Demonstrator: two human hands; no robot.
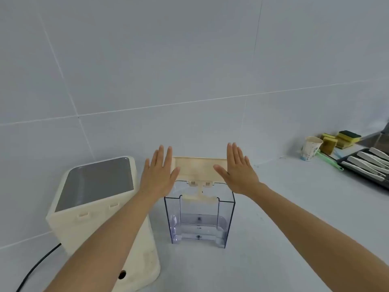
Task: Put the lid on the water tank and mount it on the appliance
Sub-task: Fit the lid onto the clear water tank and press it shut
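**Water tank with lid raised, both hands spread flat**

Water tank (clear plastic, upright) stands on the pale surface, just right of the cream appliance; its cream lid is at the tank's far top edge, tilted up towards the tiled wall, its hinge tabs at the rim. Left hand and right hand are flat with fingers extended, gripping nothing, one at each end of the lid; whether the palms touch it cannot be told. A black cable leaves the appliance at lower left. Far right: paper cup, yellow sponges, a dark tray of pale-handled utensils.
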